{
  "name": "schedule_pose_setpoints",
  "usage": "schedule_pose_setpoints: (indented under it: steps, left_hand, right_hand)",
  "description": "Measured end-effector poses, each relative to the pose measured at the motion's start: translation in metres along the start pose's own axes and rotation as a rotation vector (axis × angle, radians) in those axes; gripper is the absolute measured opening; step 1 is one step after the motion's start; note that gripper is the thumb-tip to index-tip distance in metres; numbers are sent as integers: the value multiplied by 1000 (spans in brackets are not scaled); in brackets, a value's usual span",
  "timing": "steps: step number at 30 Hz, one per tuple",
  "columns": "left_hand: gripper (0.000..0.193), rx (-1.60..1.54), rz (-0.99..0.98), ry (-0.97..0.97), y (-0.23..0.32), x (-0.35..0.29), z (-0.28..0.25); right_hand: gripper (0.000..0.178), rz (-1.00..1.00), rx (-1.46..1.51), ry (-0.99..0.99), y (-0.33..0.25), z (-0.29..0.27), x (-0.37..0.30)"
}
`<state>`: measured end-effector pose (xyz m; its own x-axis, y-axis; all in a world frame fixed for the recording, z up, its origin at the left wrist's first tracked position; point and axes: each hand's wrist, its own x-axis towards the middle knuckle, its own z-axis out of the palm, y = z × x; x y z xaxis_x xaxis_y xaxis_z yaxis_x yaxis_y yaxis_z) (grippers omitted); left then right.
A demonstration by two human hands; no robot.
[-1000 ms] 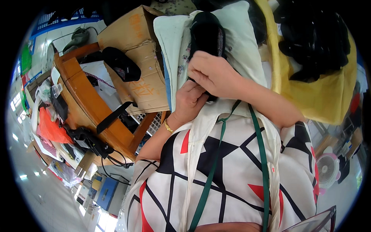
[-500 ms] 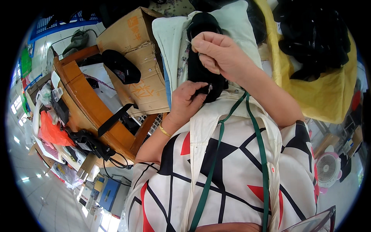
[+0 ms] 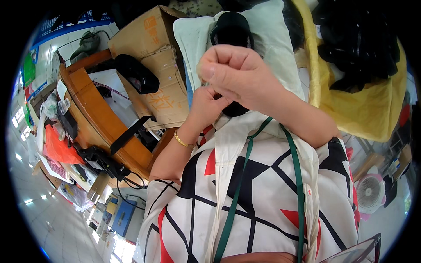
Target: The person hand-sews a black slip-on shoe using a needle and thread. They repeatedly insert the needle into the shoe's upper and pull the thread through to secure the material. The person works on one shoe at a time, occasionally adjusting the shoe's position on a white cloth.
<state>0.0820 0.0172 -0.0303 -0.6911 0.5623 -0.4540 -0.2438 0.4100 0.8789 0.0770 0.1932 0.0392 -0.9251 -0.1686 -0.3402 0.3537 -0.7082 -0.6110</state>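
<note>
A black cloth shoe [image 3: 231,30], its dark opening at the far end, lies on a pale green cushion [image 3: 274,33] in front of me. My right hand [image 3: 241,72] is above the shoe, thumb and fingers pinched together, and covers its middle. What the pinch holds is too small to name. My left hand [image 3: 205,105] is closed at the near part of the shoe, fingertips pressed together just under the right hand. The right hand hides most of the left fingertips.
Left of the cushion stands a cardboard box [image 3: 164,72] with a similar black shoe [image 3: 137,73] against it. A wooden chair [image 3: 94,103] carries a black strap. A yellow sack [image 3: 364,111] at the right holds several black pieces. A white fan [image 3: 369,193] stands lower right.
My right hand has moved down and slightly left, over the left hand. My left hand has turned and its fingers have closed together. The shoe stays on the cushion.
</note>
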Motion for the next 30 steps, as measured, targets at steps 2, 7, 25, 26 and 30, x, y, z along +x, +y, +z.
schedule_pose_setpoints:
  steps: [2, 7, 25, 26, 30]
  left_hand:
    - [17, 1, -59, 3, -2, 0, 0]
    - [34, -73, -130, 130, -4, -17, 1]
    - [24, -134, 277, 490, 37, -16, -61]
    - [25, -100, 343, 513, 47, -9, -81]
    - [29, -35, 314, 182, 94, 20, -156]
  right_hand:
    - [15, -48, -150, 21, 1, -3, 5]
    - [14, -196, 16, 143, -21, -55, 8]
    - [14, -314, -145, -130, -45, -18, -31]
    - [14, -327, -163, -125, -48, -14, -32]
    - [15, -311, -217, -158, -49, -15, -31]
